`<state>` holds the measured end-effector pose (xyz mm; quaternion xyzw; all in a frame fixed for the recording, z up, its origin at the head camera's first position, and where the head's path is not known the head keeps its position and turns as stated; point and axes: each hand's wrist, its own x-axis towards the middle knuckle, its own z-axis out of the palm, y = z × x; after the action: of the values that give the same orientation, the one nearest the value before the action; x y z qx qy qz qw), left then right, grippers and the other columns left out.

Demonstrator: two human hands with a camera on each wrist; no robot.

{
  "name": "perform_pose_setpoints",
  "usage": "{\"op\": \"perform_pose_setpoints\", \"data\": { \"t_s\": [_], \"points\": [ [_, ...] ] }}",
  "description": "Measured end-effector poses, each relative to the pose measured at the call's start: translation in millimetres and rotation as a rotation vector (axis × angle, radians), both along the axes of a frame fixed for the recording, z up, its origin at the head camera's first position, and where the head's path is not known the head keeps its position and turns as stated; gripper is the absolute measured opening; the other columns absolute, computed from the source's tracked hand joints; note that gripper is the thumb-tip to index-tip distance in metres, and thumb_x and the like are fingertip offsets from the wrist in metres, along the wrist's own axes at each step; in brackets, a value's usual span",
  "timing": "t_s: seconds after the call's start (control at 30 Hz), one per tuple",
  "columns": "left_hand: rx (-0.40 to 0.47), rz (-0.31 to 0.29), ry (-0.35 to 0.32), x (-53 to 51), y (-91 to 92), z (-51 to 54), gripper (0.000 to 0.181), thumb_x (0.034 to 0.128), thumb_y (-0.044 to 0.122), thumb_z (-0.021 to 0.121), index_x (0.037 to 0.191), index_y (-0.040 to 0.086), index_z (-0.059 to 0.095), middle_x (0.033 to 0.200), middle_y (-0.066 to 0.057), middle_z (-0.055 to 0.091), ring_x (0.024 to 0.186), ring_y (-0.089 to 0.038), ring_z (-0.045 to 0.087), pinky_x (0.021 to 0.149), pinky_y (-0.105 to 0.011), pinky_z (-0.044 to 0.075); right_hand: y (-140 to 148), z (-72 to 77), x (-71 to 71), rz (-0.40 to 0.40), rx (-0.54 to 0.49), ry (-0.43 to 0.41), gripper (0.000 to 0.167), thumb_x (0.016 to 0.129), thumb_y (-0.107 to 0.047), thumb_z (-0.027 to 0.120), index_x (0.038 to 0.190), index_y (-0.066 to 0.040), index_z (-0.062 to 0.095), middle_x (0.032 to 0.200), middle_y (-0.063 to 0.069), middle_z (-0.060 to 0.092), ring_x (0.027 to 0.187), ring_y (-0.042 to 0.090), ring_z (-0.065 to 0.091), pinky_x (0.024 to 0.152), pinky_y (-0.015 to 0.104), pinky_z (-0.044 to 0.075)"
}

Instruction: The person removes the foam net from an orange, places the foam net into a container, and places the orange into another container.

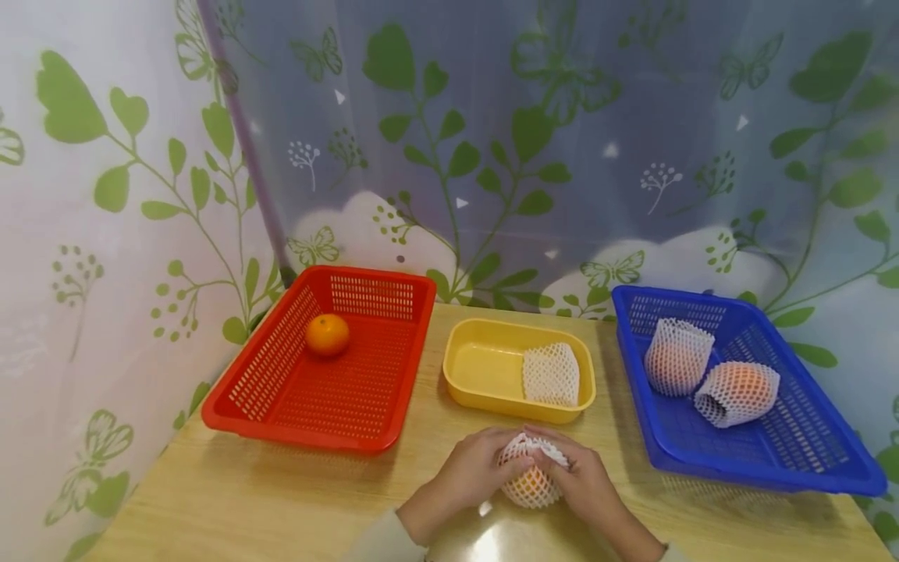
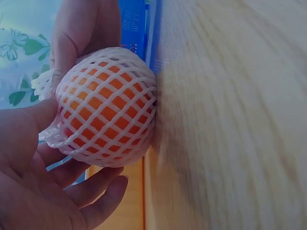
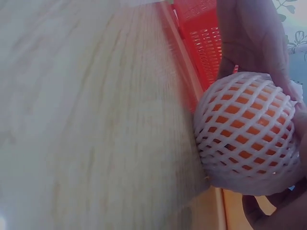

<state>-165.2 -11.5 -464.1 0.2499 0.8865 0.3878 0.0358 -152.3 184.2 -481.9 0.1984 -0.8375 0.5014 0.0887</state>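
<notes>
An orange (image 2: 103, 108) in a white foam net sleeve (image 1: 528, 488) sits on the table between both hands, near the front. My left hand (image 1: 474, 467) holds its left side, thumb at the sleeve's upper rim. From the other side my right hand (image 1: 586, 478) grips the same sleeve, its thumb also at the top edge. In the right wrist view the netted orange (image 3: 249, 134) rests against the tabletop, with fingers around its upper end. The sleeve's gathered top is partly hidden by the fingers.
A red basket (image 1: 393, 414) at left holds a bare orange (image 1: 327, 335). Behind the hands, a yellow tray (image 1: 485, 403) contains a loose foam net sleeve (image 1: 551, 375). The blue basket (image 1: 758, 478) at right carries two netted fruits (image 1: 677, 359). A patterned curtain (image 1: 492, 156) stands behind.
</notes>
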Motion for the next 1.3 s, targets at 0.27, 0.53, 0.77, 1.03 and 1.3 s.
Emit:
{"op": "perform_pose_setpoints", "data": {
  "t_s": [0.27,0.53,0.77,1.03,1.3],
  "points": [
    [-0.046,0.024,-0.014,1.9,0.8,4.7,0.055,0.0913,0.053,0.056,0.135,0.02,0.059,0.128,-0.002,0.063,0.113,-0.022,0.06,0.094,-0.04,0.048,3.8,-1.1,2.7,0.02,0.012,-0.191,0.043,0.097,-0.019,0.059,0.138,-0.009,0.053,0.135,0.006,0.058,0.121,0.013,0.053,0.1,0.026,0.043],
    [-0.067,0.021,0.032,1.9,0.3,8.4,0.048,0.0923,0.04,0.061,0.133,0.015,0.061,0.133,0.001,0.061,0.121,-0.021,0.057,0.101,-0.04,0.044,5.9,-1.6,1.2,0.044,-0.018,-0.31,0.053,0.098,-0.021,0.059,0.146,-0.007,0.042,0.138,0.014,0.053,0.12,0.016,0.053,0.097,0.025,0.043],
    [-0.043,0.016,0.031,3.0,0.4,6.0,0.042,0.0954,0.035,0.059,0.132,0.015,0.062,0.131,0.003,0.061,0.121,-0.02,0.057,0.101,-0.039,0.045,9.3,-4.5,1.4,0.139,-0.052,-0.331,0.049,0.1,-0.018,0.054,0.142,0.004,0.043,0.135,0.021,0.054,0.11,0.002,0.055,0.092,0.02,0.046],
    [-0.017,0.006,0.014,-0.1,-0.1,6.8,0.039,0.0958,0.035,0.058,0.131,0.018,0.062,0.132,0.003,0.06,0.121,-0.021,0.057,0.102,-0.039,0.044,10.6,-2.0,-0.7,0.138,-0.035,-0.329,0.048,0.1,-0.02,0.055,0.142,0.001,0.045,0.135,0.02,0.055,0.11,0.003,0.056,0.091,0.021,0.047],
    [0.017,0.001,-0.048,-0.5,0.1,9.0,0.04,0.0936,0.042,0.06,0.128,0.022,0.065,0.126,0.003,0.064,0.116,-0.018,0.059,0.099,-0.038,0.046,11.3,-1.7,-1.6,0.099,-0.023,-0.254,0.04,0.098,-0.02,0.058,0.135,-0.005,0.056,0.13,0.011,0.061,0.113,0.003,0.056,0.094,0.02,0.045]
  ]
}}
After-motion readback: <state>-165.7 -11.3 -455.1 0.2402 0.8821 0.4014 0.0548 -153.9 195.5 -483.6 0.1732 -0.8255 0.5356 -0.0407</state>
